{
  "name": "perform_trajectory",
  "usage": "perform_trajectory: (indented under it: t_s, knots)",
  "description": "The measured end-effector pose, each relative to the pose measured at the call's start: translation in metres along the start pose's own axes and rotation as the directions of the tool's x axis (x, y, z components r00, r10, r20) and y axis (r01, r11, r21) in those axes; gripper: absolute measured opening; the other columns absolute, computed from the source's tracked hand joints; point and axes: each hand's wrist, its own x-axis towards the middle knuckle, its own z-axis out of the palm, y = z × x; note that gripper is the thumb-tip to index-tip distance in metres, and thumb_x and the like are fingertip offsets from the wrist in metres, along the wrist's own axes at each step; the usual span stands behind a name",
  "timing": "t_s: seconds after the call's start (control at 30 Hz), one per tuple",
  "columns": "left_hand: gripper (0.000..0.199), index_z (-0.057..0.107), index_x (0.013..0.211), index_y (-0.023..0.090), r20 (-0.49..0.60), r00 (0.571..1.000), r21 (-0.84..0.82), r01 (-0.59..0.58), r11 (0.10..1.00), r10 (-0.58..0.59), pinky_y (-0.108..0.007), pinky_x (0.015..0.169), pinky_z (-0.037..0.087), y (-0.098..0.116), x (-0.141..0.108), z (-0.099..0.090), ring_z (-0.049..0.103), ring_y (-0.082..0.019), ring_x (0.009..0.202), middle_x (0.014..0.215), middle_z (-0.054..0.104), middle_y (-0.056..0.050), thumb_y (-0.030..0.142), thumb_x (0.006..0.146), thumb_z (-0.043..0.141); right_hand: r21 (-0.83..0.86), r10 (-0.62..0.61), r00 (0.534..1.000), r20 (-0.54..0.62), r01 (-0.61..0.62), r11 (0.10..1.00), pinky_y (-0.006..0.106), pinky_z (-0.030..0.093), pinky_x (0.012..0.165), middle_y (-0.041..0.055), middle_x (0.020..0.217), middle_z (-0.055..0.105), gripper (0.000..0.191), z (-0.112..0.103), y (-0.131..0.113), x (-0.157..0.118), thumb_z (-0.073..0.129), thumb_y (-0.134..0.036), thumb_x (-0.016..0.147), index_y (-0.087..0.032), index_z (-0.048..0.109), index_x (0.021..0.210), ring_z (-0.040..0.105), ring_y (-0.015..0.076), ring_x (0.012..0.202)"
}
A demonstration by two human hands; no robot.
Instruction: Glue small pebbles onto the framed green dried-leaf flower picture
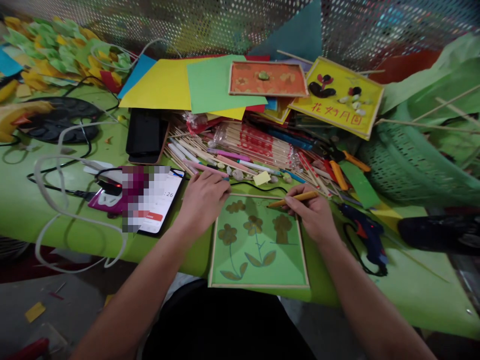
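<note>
A green framed picture (240, 270) lies at the table's front edge, bordered with thin wooden sticks. Brown cut-out flowers, a tree shape and drawn stems and leaves decorate it. My left hand (204, 200) is closed at its upper left corner, fingers bent together; the thumb is hidden. Just beyond those fingers lies a pink marker (204, 168) with a blue end. Over the upper right of the picture, my right hand (313, 212) grips a yellow pen (279, 203), its tip pointing left, close to the green surface.
Sticks (247, 145), markers and pebbles pile up behind the picture. A lit phone (165, 200) and white cable (41, 200) are at left. Right of me lie a glue gun (369, 237), orange-handled pliers (339, 175) and a green basket (412, 160). Two decorated frames (268, 80) sit behind.
</note>
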Motion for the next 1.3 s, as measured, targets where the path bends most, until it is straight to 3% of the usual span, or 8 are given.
perform_trajectory:
  t_s: [1.3]
  knots:
    - [0.014,0.071,0.088,0.021,0.005,1.000,0.016,-0.008,1.000,0.008,-0.043,0.093,0.043,0.0006,0.0005,0.0002,0.060,-0.027,0.111,0.104,0.073,-0.006,0.018,0.090,0.058,0.000,0.008,1.000,0.013,-0.008,1.000,0.025,0.044,0.051,-0.0010,0.068,0.060,0.020,0.0001,-0.0003,-0.0016,0.072,-0.036,0.080,-0.020,0.061,0.081,0.056,0.0124,0.057]
